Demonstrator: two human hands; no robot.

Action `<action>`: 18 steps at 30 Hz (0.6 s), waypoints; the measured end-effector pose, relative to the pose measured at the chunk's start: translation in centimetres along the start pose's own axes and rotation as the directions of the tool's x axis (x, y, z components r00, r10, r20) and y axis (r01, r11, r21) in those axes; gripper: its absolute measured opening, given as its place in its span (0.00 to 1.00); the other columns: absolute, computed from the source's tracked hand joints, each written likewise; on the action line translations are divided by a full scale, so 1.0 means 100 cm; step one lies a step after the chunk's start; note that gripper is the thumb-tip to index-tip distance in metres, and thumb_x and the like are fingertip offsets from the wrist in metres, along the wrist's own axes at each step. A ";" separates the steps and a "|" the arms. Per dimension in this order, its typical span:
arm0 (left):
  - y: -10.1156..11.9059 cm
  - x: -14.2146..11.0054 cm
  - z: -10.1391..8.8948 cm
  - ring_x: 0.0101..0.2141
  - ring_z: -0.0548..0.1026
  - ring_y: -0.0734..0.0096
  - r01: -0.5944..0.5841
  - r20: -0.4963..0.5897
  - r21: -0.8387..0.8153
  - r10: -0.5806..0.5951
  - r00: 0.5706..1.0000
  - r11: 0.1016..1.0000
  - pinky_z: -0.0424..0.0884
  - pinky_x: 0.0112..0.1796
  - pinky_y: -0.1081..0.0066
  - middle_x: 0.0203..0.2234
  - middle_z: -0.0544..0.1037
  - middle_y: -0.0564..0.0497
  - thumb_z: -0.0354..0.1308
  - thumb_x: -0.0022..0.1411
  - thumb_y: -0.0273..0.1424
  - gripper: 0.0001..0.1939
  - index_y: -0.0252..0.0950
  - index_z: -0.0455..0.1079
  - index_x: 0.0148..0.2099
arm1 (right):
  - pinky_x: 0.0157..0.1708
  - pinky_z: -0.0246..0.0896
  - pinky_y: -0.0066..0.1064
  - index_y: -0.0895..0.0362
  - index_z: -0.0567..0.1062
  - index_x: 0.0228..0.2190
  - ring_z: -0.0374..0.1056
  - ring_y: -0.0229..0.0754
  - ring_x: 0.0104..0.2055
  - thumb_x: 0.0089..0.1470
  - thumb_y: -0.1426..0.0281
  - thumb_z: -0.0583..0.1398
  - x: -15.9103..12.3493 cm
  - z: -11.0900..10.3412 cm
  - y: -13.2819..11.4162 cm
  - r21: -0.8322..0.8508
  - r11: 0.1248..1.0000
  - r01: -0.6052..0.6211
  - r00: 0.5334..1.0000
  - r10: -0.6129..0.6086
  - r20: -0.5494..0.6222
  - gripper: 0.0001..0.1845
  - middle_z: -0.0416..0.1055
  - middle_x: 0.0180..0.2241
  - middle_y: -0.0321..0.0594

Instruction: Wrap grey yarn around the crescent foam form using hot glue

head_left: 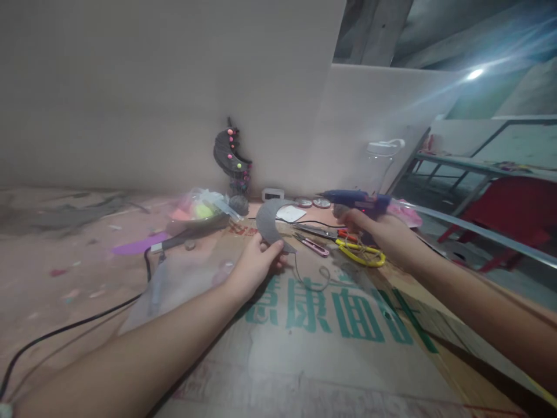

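Observation:
A grey crescent moon shape [266,219] is pinched at its lower end by my left hand [261,258], whose fingers are closed over the cardboard. A thin grey cord [311,285] trails from near that end onto the cardboard. My right hand [369,223] is closed around the handle of a blue hot glue gun [354,198], its nozzle pointing left; the palm hides most of the handle. Just beside these fingers sits a grey yarn ball [340,211]. Below lie yellow-handled scissors [361,253] and pink thread snips [314,245].
A dark crescent decorated with coloured balls [228,152] leans at the back wall. Left of centre is a bowl of bright pompoms [198,210]. A black cable [78,320] crosses the left side. A clear bottle [379,165] stands back right, beyond which is a red chair [507,212].

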State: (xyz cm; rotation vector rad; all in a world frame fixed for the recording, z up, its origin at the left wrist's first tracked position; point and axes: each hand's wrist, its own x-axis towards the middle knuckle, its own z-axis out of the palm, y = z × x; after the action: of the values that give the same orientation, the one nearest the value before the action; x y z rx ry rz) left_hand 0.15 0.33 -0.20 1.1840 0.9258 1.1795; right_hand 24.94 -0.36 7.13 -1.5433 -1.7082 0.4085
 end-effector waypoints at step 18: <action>-0.004 0.003 -0.002 0.23 0.73 0.76 -0.015 0.038 0.067 0.012 0.999 0.998 0.71 0.25 0.76 0.24 0.74 0.52 0.60 0.57 0.37 0.16 0.32 0.63 0.41 | 0.36 0.64 0.27 0.62 0.77 0.42 0.73 0.43 0.37 0.58 0.64 0.59 0.120 0.077 0.068 -0.335 0.940 -0.062 0.990 0.101 0.101 0.16 0.78 0.37 0.46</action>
State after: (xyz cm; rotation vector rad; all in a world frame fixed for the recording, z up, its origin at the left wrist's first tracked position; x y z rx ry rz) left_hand 0.09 0.64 -0.63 1.2639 0.9368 1.1412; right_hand 24.62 14.41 1.44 -1.8684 -1.8805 0.2660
